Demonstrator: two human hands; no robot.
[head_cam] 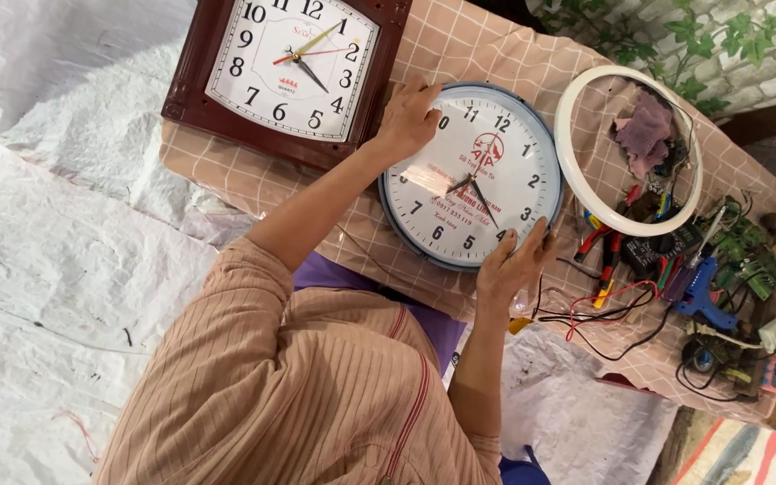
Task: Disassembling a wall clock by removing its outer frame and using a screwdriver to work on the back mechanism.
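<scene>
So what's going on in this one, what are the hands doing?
A person holds a round blue-rimmed wall clock flat on a checked tablecloth. The left hand grips its upper-left edge, and the right hand grips its lower-right edge. A square brown-framed clock lies beside it, and a loose white ring lies on the other side, next to pliers, wires, circuit boards and a blue glue gun.

I see both hands, left hand (410, 117) and right hand (514, 262), gripping the round blue-rimmed wall clock (471, 175) on the checked pink cloth (487, 45).
</scene>
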